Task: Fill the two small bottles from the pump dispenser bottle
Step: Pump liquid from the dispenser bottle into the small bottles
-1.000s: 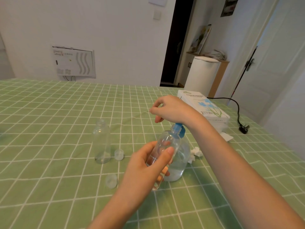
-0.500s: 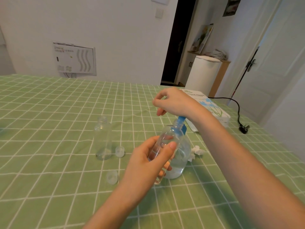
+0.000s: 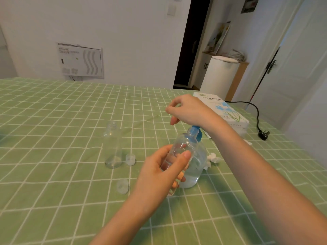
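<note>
A tilted small bottle (image 3: 184, 147) was gripped by the left hand (image 3: 159, 174), mouth at the blue pump head (image 3: 196, 132); that was covered by the loosely curled right hand (image 3: 189, 110).

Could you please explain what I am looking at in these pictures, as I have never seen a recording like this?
No machine here: a person wears a camera on the head, so every picture looks forward and down at their own bare hands above a green checked tablecloth. The left hand grips a small bottle, tilted, its mouth up by the blue pump of the bigger dispenser bottle standing on the cloth. The right hand sits over that pump, fingers loosely curled, apparently to press it. Further left stands a second small bottle, uncapped, with a cap beside it and a second cap nearer the camera. To the right lie a crumpled tissue, a tissue box and a plug.
</note>
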Action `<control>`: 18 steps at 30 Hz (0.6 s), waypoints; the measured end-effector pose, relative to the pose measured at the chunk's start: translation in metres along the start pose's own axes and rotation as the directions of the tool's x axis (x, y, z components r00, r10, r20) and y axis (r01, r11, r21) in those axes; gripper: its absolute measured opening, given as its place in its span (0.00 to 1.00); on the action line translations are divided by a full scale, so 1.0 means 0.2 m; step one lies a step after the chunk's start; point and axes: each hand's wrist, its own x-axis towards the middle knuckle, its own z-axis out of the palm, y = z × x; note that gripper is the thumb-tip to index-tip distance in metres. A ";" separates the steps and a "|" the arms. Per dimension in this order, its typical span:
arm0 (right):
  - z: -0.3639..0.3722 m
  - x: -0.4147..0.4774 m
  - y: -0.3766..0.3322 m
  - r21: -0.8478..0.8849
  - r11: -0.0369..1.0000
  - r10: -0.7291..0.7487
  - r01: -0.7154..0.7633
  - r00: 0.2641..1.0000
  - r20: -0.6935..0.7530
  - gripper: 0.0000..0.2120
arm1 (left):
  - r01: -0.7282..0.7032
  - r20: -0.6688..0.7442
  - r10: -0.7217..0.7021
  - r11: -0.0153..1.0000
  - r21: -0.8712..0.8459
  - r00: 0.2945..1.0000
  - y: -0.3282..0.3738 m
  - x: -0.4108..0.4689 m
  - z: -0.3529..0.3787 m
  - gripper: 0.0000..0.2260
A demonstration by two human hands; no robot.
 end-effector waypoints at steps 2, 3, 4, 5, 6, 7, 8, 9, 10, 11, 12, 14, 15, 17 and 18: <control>-0.03 0.00 -0.01 -0.005 1.000 0.005 -0.005 1.000 -0.010 0.10 | -0.013 0.012 0.013 1.000 -0.004 1.000 0.02 0.00 0.00 0.11; -0.04 0.01 -0.02 -0.023 1.000 0.002 -0.003 1.000 -0.014 0.10 | -0.018 0.014 0.018 1.000 -0.007 1.000 0.02 0.00 0.00 0.11; -0.04 0.01 -0.03 -0.041 0.999 -0.003 0.002 1.000 -0.013 0.10 | -0.021 0.015 0.021 1.000 -0.010 1.000 0.03 0.00 0.00 0.12; -0.04 0.01 -0.03 -0.048 0.999 -0.005 0.005 1.000 -0.006 0.10 | -0.024 0.016 0.024 1.000 -0.013 1.000 0.03 0.00 0.00 0.14; -0.04 0.01 -0.03 -0.042 0.999 -0.002 0.002 1.000 0.005 0.10 | -0.026 0.019 0.027 1.000 -0.015 0.999 0.03 0.00 -0.01 0.16; -0.04 0.02 -0.03 -0.032 0.999 0.005 -0.005 1.000 0.014 0.10 | -0.029 0.020 0.029 0.999 -0.014 0.999 0.03 0.00 0.00 0.17; -0.04 0.02 -0.03 -0.027 1.000 0.012 -0.011 1.000 0.021 0.10 | -0.033 0.019 0.033 0.999 -0.013 0.999 0.03 0.00 0.00 0.17; -0.04 0.02 -0.03 -0.032 0.999 0.018 -0.017 0.999 0.028 0.10 | -0.034 0.015 0.034 0.999 -0.013 0.999 0.03 0.00 0.00 0.17; -0.03 0.02 -0.03 -0.044 0.999 0.024 -0.022 0.999 0.036 0.10 | -0.031 0.012 0.032 0.999 -0.017 0.999 0.03 0.00 0.00 0.17; -0.03 0.02 -0.03 -0.060 0.998 0.026 -0.024 0.999 0.043 0.11 | -0.026 0.012 0.026 0.999 -0.020 1.000 0.03 0.00 0.00 0.16; -0.02 0.02 -0.03 -0.073 0.997 0.026 -0.023 0.998 0.049 0.11 | -0.020 0.014 0.020 1.000 -0.021 1.000 0.03 0.00 0.00 0.16; 0.00 0.01 -0.02 -0.081 0.996 0.031 -0.026 0.998 0.062 0.12 | -0.010 0.016 0.010 1.000 -0.015 1.000 0.02 0.00 0.00 0.16; 0.01 0.01 -0.01 -0.077 0.997 0.035 -0.030 0.997 0.063 0.12 | -0.007 0.016 0.007 1.000 -0.011 1.000 0.02 0.00 0.00 0.16; 0.02 0.01 0.00 -0.074 0.997 0.036 -0.032 0.998 0.054 0.12 | -0.004 0.011 0.004 1.000 -0.011 1.000 0.01 0.00 -0.01 0.16; 0.02 0.01 0.00 -0.073 0.997 0.034 -0.030 0.998 0.048 0.11 | -0.004 0.009 0.004 1.000 -0.010 1.000 0.01 0.00 -0.01 0.16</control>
